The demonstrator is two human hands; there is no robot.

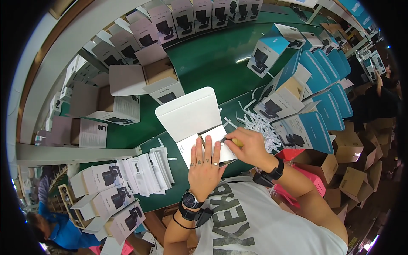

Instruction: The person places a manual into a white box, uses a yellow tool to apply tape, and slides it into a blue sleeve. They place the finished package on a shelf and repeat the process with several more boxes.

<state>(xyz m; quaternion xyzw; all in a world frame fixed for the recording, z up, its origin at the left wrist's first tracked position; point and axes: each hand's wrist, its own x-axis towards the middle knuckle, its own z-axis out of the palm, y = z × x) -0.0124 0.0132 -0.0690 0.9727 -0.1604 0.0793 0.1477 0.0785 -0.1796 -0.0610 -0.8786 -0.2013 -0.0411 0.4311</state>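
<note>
Lying under L hand (pixel 201 173), spread flat, wht box (pixel 187 114) extends to R hand (pixel 251 146), gripping sm. yellow item (pixel 238 143).

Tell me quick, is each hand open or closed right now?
Left hand: open, laid flat over the white box.
Right hand: closed around a small yellow thing, mostly hidden.

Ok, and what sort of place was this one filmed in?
Probably a packing workshop: printed product boxes line a long green work surface, a stack of white papers lies at the left, and open brown cartons pile up on the right.
</note>
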